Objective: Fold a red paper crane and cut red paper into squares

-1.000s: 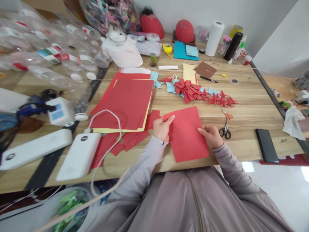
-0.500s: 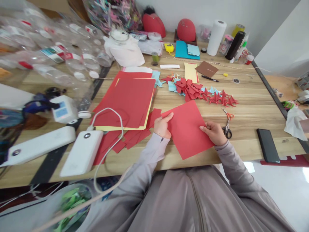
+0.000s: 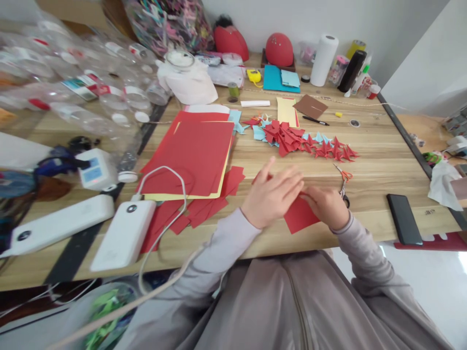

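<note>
A red paper square lies on the wooden table near its front edge, partly covered by my hands. My left hand rests over its upper left part, palm down, with fingers stretched out and somewhat blurred. At the paper's upper right, my right hand pinches the edge between thumb and fingers. How the paper is bent under my left hand is hidden. Just right of my right hand are scissors with orange and black handles. Beyond my hands is a pile of folded red and light blue paper pieces.
Large red sheets and cut red strips lie to the left, beside a white power bank with a cable. Plastic bottles crowd the far left. A black phone is at the right. A paper roll stands behind.
My left hand has moved right across the paper and opened out flat. Less of the red square shows, and it looks folded over. My right hand still holds its right side.
</note>
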`<move>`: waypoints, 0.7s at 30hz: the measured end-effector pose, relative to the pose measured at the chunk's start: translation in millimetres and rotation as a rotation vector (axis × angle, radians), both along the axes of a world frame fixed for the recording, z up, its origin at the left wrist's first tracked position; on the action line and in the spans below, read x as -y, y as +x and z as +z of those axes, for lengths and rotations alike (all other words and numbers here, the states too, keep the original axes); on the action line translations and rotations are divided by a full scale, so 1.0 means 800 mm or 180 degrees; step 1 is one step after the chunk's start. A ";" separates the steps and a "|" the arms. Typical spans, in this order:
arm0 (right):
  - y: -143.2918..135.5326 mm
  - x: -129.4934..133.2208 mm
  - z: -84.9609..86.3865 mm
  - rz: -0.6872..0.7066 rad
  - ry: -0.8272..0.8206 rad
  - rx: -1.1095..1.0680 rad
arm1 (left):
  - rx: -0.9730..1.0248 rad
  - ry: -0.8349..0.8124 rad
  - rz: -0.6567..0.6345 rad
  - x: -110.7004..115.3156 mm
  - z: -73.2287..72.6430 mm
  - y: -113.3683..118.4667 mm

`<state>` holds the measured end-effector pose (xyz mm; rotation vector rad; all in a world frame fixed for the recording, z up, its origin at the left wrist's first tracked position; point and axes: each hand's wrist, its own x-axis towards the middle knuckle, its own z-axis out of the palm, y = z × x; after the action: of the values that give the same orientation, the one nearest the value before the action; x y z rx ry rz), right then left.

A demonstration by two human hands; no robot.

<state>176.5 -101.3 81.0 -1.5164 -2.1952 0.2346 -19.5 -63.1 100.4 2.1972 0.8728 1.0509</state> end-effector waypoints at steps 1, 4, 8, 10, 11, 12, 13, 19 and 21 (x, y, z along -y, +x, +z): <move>-0.004 0.003 0.005 0.0116 0.0163 0.0343 | -0.0125 0.0009 -0.0173 0.004 0.007 0.005; -0.013 0.014 0.018 0.0455 0.0576 0.1036 | -0.0454 0.0197 -0.0475 0.012 0.011 0.015; -0.014 0.023 0.030 0.0731 0.0871 0.1489 | -0.1134 0.1498 -0.0507 0.016 -0.002 0.014; -0.011 0.026 0.036 0.0784 0.0985 0.1605 | -0.1468 0.2277 -0.0469 0.015 -0.006 0.010; -0.009 0.027 0.039 0.0783 0.1026 0.1636 | -0.1567 0.2547 -0.0439 0.015 -0.006 0.007; -0.006 0.028 0.041 0.0771 0.1056 0.1649 | -0.1619 0.2728 -0.0400 0.014 -0.006 0.004; -0.003 0.029 0.043 0.0749 0.1071 0.1656 | -0.1641 0.2833 -0.0355 0.012 -0.006 0.000; 0.021 0.032 0.040 0.0624 0.1080 0.1559 | -0.1639 0.2881 -0.0095 -0.002 -0.001 -0.036; 0.029 0.033 0.037 0.0575 0.1062 0.1490 | -0.1651 0.2913 0.0003 -0.010 0.002 -0.051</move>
<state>199.3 -127.4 110.6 -1.2788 -2.5674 -0.4573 -60.2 -54.9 101.9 3.3388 0.6445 1.0042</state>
